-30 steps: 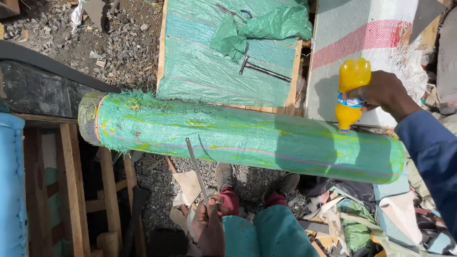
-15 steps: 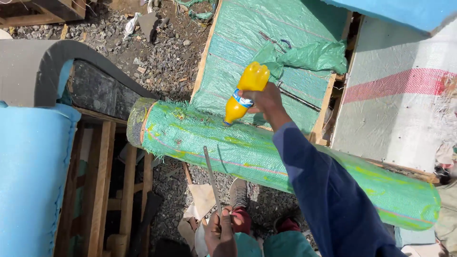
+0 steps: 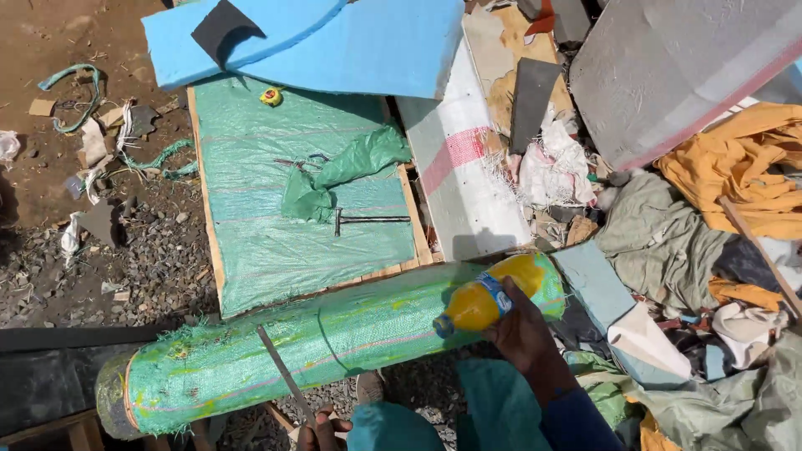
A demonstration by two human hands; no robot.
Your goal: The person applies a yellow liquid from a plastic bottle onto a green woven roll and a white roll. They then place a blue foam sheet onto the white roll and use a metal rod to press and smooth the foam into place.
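Yellow bottle (image 3: 483, 299), blue-banded, held by right hand (image 3: 525, 332) against green roll (image 3: 334, 338).

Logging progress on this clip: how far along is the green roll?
Done: green woven sheet is wrapped round the roll, with yellow smears along it. In hand: the right hand tips a yellow bottle, nozzle down, over the roll's right part; the left hand holds a thin metal blade against it. Left: the frayed left end looks unfinished.
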